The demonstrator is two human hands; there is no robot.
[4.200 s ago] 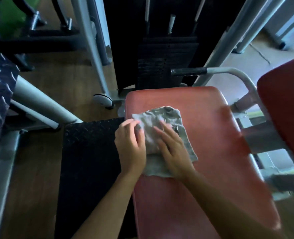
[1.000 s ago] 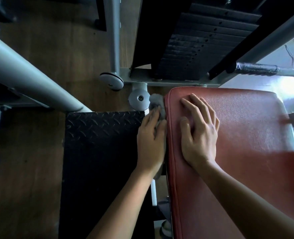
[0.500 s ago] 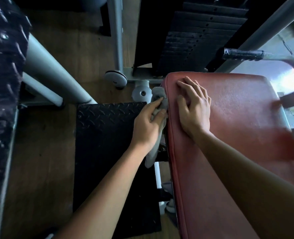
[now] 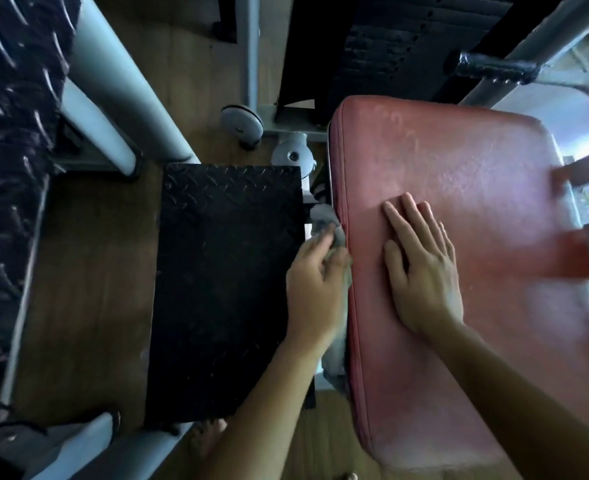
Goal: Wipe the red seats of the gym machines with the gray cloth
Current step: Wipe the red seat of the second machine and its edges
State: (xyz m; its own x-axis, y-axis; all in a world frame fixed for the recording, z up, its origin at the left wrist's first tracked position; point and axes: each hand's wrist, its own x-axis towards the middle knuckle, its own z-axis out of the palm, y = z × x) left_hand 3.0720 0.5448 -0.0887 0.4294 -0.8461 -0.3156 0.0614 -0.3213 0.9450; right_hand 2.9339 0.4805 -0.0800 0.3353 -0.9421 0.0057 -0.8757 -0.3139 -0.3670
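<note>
Mid-frame, the left hand [image 4: 315, 292] grips the crumpled gray cloth [image 4: 322, 219] against the left edge of the red padded seat [image 4: 459, 174]; the right hand [image 4: 421, 282] lies flat on top, fingers straight.

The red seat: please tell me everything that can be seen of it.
The red seat is a wide rectangular pad with rounded corners, covered in what looks like grained vinyl, with a piped seam along its left edge. Pale scuffs mark its far end. It lies to the right of a black tread plate. The right hand rests flat on its top; the left hand holds the gray cloth against its left side.
</note>
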